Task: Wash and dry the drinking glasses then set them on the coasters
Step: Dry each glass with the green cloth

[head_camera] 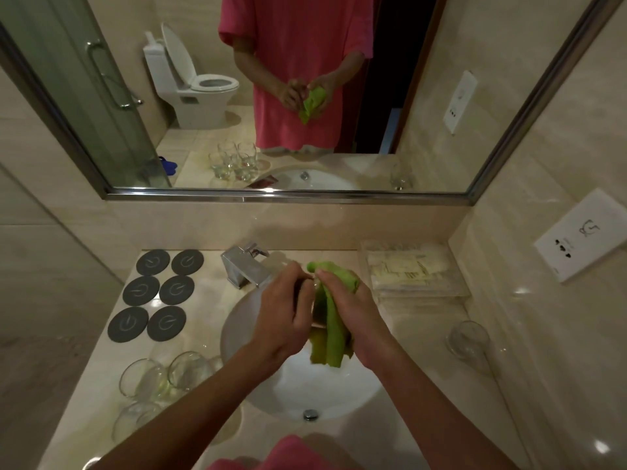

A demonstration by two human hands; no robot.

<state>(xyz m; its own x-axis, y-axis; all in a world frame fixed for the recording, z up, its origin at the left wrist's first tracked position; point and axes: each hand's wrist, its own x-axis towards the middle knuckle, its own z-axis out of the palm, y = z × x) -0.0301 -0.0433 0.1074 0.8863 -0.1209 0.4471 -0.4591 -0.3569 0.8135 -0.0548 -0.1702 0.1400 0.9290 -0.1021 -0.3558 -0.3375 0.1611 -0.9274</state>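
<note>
I see my left hand [288,313] gripping a clear drinking glass [314,300] over the white sink basin [339,391] while my right hand [353,307] pinches a green cloth [332,334] against it; all six round grey coasters [159,290] sit bare; several clear glasses [163,378] wait at the left, one lone glass [470,339] at the right; so I judge most work remains.

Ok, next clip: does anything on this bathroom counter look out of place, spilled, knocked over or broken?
Nothing stands out. Six coasters lie in tidy pairs, all bare. The glasses left of the sink and the single glass on the right stand upright. Both hands work a green cloth around a glass over the sink. No spill or breakage shows.
</note>
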